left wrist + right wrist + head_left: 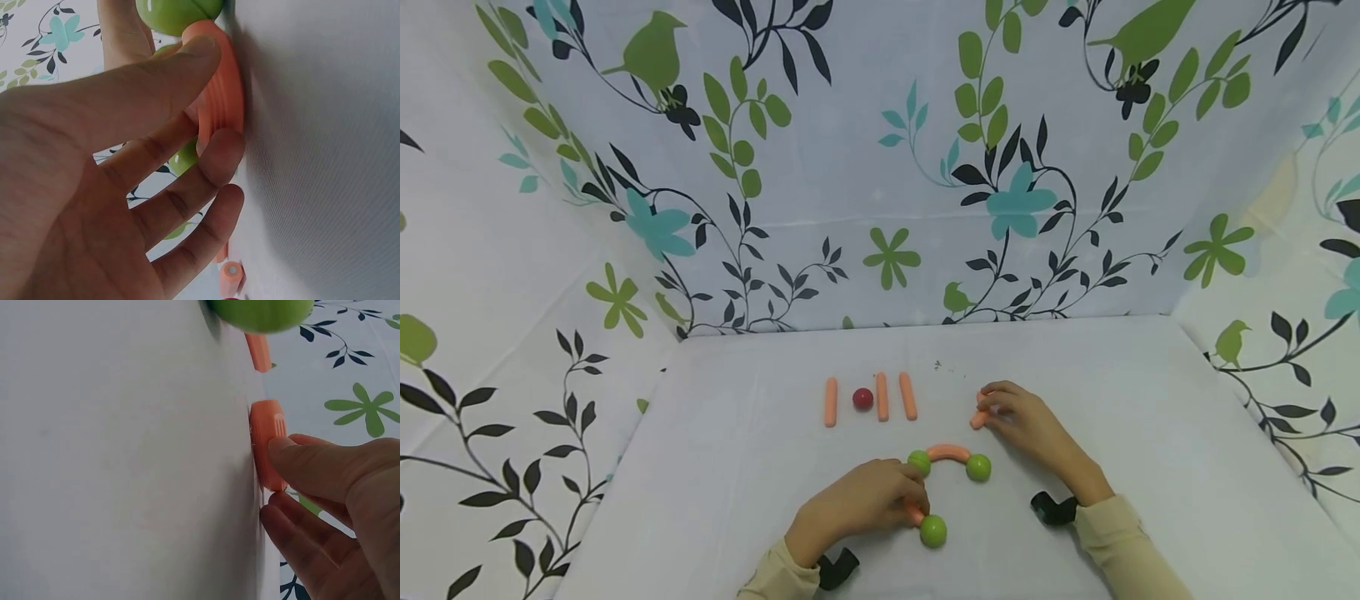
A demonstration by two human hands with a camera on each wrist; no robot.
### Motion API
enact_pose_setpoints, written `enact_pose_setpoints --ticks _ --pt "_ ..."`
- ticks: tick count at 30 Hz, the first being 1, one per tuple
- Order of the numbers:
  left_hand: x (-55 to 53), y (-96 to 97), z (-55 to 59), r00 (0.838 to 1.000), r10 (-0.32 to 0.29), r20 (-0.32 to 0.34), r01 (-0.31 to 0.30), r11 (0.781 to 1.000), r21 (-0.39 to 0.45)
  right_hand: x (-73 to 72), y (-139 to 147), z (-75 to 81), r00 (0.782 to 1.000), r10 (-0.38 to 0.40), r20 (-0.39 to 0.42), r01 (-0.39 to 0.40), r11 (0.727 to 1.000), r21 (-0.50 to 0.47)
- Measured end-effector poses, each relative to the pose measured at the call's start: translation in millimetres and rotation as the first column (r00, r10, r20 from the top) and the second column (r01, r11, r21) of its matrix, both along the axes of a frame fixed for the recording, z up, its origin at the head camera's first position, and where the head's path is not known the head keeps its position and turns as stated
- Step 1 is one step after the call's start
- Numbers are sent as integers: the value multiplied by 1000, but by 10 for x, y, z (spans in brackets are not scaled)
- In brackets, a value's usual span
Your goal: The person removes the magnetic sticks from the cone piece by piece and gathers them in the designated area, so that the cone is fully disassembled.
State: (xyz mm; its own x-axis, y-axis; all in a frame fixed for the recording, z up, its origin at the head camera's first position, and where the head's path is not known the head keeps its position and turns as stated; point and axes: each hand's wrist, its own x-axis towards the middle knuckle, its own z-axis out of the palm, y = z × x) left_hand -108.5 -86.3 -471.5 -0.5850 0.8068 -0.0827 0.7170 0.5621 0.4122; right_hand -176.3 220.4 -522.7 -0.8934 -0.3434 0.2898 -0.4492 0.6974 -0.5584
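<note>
My left hand [867, 500] pinches a curved orange stick [226, 90] between thumb and fingers, low over the white table. One end of that stick meets a green ball [933, 532]; the fingers partly cover it in the head view. Another green ball [918, 462] sits just above the left fingertips, joined by a curved orange stick [949, 452] to a third green ball [978, 467]. Farther right, my right hand [1026, 421] pinches a short, thick orange stick [265, 453] at the table surface, with the thumb on its ridged side.
Toward the back of the table [760, 467] lie several straight orange sticks, the leftmost stick [831, 402] standing apart from the other two. A red ball [862, 399] lies among them. A leaf-and-bird patterned cloth [850, 167] hangs behind and at both sides.
</note>
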Motion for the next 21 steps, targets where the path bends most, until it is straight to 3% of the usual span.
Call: enact_pose_setpoints --ticks 21 --pt "-34 -11 17 998 -34 60 35 999 -4 -456 -275 125 992 90 91 -91 996 4"
